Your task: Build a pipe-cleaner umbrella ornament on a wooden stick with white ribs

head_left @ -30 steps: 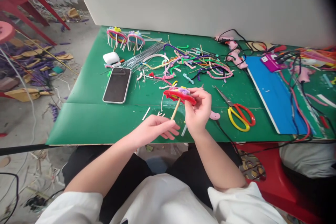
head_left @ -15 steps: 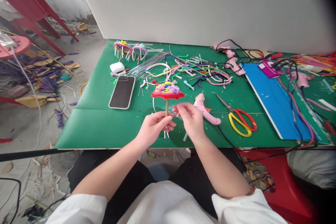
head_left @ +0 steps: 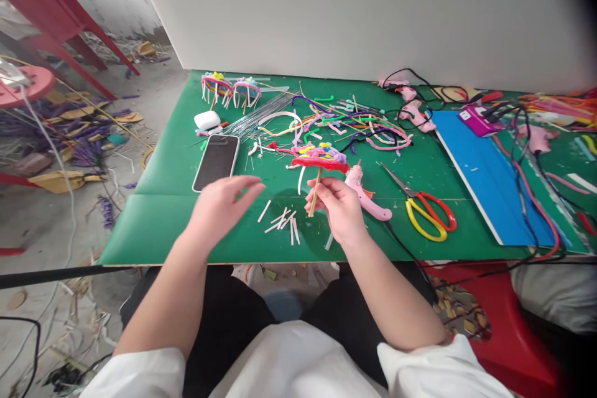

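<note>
My right hand (head_left: 339, 204) pinches the thin wooden stick of a small chenille-stem umbrella (head_left: 321, 163). Its canopy has a red rim with pink, yellow and blue flower shapes on top, and it sits upright above my fingers. My left hand (head_left: 227, 206) is empty, thumb and fingers apart, over the table near the phone (head_left: 217, 163). Short white strips (head_left: 282, 219) lie scattered between my hands. Just beyond my right hand rests a pink hot glue gun (head_left: 368, 199), with scissors (head_left: 422, 208) with one yellow and one orange-red handle further right.
Two similar small umbrellas (head_left: 246, 92) stand at the back left, near a white earbud case (head_left: 207, 120). Loose chenille stems (head_left: 354, 121) and wires pile up behind. A blue board (head_left: 485, 180) with cables and a purple box (head_left: 479, 121) occupies the right.
The umbrella has passed from my left hand to my right and shifted rightward. My left hand has let go of the stick and moved left, uncovering the white strips.
</note>
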### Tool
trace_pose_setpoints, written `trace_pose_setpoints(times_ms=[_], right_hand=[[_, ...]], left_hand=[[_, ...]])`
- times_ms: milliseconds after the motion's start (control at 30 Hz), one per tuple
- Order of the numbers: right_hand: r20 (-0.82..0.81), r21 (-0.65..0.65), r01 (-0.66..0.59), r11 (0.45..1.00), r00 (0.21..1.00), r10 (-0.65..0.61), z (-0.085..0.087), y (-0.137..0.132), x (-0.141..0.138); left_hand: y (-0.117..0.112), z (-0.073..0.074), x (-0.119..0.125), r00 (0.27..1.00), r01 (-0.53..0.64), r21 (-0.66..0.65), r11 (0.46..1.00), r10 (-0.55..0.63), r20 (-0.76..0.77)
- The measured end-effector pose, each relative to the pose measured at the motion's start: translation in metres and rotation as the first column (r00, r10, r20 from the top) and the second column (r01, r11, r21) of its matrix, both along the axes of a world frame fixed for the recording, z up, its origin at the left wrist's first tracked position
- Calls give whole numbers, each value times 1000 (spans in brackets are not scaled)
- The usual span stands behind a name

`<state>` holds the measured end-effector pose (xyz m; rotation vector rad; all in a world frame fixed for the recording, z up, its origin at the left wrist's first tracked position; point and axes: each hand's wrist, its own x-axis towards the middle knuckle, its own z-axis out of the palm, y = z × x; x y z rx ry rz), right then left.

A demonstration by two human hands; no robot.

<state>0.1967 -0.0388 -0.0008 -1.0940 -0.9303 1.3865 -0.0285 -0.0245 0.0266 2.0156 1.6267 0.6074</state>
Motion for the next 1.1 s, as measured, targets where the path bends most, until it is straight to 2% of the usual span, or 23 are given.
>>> trace_pose_setpoints(times_ms=[33, 100, 133, 167, 333, 433, 667, 833, 900, 967, 1033, 1100], right_hand=[[-1, 2, 3, 1000, 1000, -3, 1, 0, 0], [13, 3, 6, 1000, 1000, -6, 1, 0, 0], [22, 3, 7, 1000, 1000, -8, 2, 0, 0], [29, 4, 9, 1000, 1000, -9, 2, 0, 0], [29, 9, 8, 1000, 1000, -9, 1, -1, 1], [18, 19, 5, 1000, 1000, -5, 2, -1, 1], [30, -2, -7, 1000, 1000, 7, 1, -1, 1], [51, -8, -21, 1000, 998, 21, 0, -1, 1], [55, -22, -51, 998, 997, 52, 1, -2, 0], [56, -40, -90, 995, 994, 93, 1, -3, -1], [58, -55, -121, 991, 991, 124, 1, -4, -3], [57, -69, -141, 988, 988, 145, 0, -5, -4]], left_hand=[[5, -3, -9, 991, -92, 125, 988, 104, -87], [12, -12, -20, 943, -170, 282, 944, 239, -232], [14, -16, -23, 903, -225, 308, 924, 316, -290], [16, -21, -24, 876, -245, 298, 923, 342, -339], [17, -31, -17, 838, -244, 186, 952, 303, -454], [18, -32, -15, 825, -261, 231, 937, 341, -451], [19, -32, -17, 813, -271, 211, 939, 341, -472], [19, -30, -14, 856, -268, 283, 921, 363, -368], [16, -28, -7, 917, -217, 315, 924, 304, -260], [10, -25, 3, 981, -109, 326, 939, 155, -117], [2, -22, 13, 1000, 11, 306, 952, -12, 1], [-4, -20, 22, 988, 96, 277, 956, -125, 87]])
